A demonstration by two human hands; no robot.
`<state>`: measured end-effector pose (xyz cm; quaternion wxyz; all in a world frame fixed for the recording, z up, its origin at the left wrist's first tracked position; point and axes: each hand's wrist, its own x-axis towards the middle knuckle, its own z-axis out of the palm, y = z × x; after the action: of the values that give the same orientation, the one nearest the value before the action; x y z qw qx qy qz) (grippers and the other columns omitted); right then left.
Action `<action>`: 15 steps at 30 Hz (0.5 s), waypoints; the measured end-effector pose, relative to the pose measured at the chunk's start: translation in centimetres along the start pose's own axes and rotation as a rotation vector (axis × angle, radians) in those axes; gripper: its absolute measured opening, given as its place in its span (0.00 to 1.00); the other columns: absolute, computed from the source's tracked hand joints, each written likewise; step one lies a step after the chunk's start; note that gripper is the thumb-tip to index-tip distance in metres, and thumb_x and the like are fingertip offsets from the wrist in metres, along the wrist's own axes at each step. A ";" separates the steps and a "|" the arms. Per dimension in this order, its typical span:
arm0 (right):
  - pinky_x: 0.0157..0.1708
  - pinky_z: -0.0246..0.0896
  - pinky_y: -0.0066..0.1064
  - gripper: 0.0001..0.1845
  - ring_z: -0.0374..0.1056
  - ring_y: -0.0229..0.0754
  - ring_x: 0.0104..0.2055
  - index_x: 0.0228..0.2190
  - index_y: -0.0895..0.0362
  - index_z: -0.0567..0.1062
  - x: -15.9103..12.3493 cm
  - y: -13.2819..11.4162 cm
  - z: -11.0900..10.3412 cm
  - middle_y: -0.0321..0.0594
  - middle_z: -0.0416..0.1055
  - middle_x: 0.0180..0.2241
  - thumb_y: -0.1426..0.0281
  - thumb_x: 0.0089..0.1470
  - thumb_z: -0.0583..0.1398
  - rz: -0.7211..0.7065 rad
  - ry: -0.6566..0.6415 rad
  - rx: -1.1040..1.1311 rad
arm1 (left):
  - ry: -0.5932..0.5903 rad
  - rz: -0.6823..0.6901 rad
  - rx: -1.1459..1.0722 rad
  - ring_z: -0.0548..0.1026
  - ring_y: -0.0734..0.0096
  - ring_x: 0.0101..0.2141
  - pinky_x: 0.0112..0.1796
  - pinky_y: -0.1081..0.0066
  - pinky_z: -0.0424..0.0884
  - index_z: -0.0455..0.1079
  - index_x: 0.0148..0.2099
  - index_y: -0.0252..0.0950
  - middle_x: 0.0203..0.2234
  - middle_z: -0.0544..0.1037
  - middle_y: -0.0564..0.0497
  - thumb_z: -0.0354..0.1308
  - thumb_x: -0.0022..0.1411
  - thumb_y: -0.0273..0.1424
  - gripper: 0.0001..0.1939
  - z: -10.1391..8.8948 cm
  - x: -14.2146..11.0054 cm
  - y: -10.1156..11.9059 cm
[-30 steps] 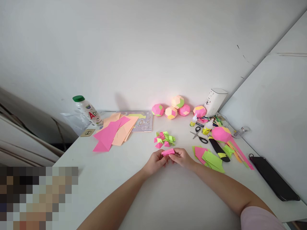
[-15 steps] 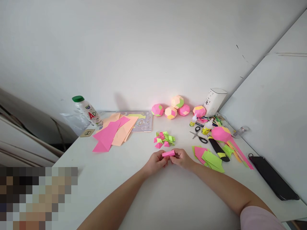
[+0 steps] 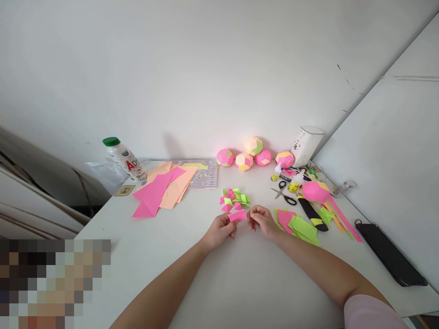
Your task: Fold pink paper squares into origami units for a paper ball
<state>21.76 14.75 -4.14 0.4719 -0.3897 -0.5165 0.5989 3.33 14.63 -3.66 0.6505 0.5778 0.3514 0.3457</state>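
My left hand (image 3: 222, 229) pinches a small folded piece of pink paper (image 3: 238, 215) at its left end, thumb in front. Just off the paper's right end is my right hand (image 3: 262, 222), its fingers curled in and nothing visible in them. Behind the paper lies a small pile of folded pink and green paper pieces (image 3: 236, 198) on the white table (image 3: 236, 283). To the right of my right hand are flat green and pink paper sheets (image 3: 303, 228).
Scissors (image 3: 284, 193), glue bottles (image 3: 295, 182), a black-and-yellow cutter (image 3: 312, 213) and a black phone-like case (image 3: 391, 253) lie on the right. Paper balls (image 3: 244, 161) line the wall. Large paper sheets (image 3: 157, 194) and a white bottle (image 3: 125, 157) stand left.
My right hand has come off the pink paper and shifted slightly right and up. The paper, now in my left hand alone, is tilted to show a broader face.
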 end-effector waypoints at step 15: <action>0.21 0.57 0.26 0.10 0.61 0.33 0.21 0.26 0.60 0.70 -0.5 -0.1 0.7 0.34 0.64 0.21 0.65 0.48 0.59 -0.010 -0.130 -0.178 | -0.004 0.002 0.085 0.66 0.77 0.19 0.23 0.74 0.63 0.63 0.32 0.34 0.18 0.68 0.56 0.54 0.55 0.37 0.10 0.6 -0.3 0.0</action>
<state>21.23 14.14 -3.95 0.4040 -0.3878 -0.5991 0.5722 3.65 14.05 -3.58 0.6259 0.6058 0.3638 0.3298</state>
